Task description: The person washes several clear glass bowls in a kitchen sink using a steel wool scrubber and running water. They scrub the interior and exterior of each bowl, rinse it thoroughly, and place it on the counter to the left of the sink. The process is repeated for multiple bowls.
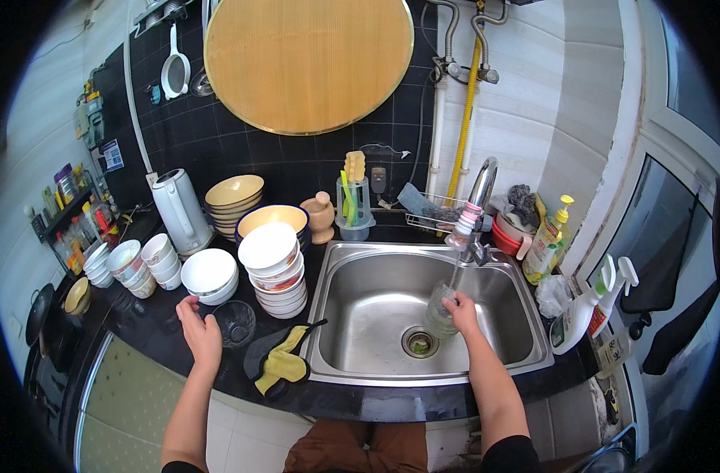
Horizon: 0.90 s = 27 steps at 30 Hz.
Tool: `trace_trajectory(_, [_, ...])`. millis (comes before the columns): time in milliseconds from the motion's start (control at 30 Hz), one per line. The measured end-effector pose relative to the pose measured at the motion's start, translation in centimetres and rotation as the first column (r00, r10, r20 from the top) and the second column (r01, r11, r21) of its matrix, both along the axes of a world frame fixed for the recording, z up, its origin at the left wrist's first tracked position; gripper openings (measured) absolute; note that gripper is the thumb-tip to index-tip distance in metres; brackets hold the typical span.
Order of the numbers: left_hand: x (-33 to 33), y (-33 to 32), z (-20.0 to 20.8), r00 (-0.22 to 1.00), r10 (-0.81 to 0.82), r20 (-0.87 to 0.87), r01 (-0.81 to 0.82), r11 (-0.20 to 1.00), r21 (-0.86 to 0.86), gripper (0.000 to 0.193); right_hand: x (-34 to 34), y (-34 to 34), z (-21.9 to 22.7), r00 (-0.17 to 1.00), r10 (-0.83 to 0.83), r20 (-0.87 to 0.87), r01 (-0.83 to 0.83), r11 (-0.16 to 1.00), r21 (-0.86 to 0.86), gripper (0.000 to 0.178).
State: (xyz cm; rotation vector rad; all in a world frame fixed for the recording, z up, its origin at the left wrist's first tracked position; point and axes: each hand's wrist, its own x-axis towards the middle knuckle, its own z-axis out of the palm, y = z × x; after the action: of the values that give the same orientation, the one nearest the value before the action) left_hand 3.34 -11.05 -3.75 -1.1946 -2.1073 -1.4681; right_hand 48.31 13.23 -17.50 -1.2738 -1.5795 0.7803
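Note:
My right hand (461, 313) grips a clear glass bowl (439, 312) by its side under the faucet (480, 197), inside the steel sink (352, 303). Water runs from the faucet head down to the glass. Over the counter at the left, my left hand (197, 333) holds nothing, its fingers partly extended. Right beside it stands another clear glass bowl (235, 324). Just beyond the fingertips is a short stack of white bowls (210, 273); whether they touch it I cannot tell. A yellow and black cloth (283, 364) lies between that glass bowl and the sink.
Taller white bowls (275, 264), cream bowls (234, 197), a kettle (180, 213) and a wooden mortar (320, 217) line the back. Right of the sink stand a pump bottle (545, 244) and spray bottles (585, 311). A round board (309, 63) hangs above.

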Motion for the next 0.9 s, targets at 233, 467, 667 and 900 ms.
trace_trajectory(233, [8.3,2.6,2.4,0.855,-0.485,-0.183,0.509,0.852,0.123,0.033,1.7,1.7,-0.2,0.729,-0.061,-0.682,-0.098,0.976,-0.193,0.018])
trace_trajectory(467, [17.4,10.0,-2.9,0.498,-0.852,0.162,0.867,0.491,-0.081,0.021,2.3,0.8,1.6,0.668,-0.088,-0.739,-0.153,0.955,-0.253,0.016])
trace_trajectory(667, [26.3,17.8,-8.2,0.135,-0.436,0.890,0.931,0.364,0.037,0.043,0.5,-1.1,3.5,0.925,0.177,-0.335,-0.214,0.974,-0.077,0.015])
trace_trajectory(900, [29.9,24.4,-14.8,-0.243,-0.136,0.961,0.821,0.499,0.278,0.045,-1.3,-3.2,5.1,0.740,0.215,0.638,-0.355,0.930,0.098,0.022])
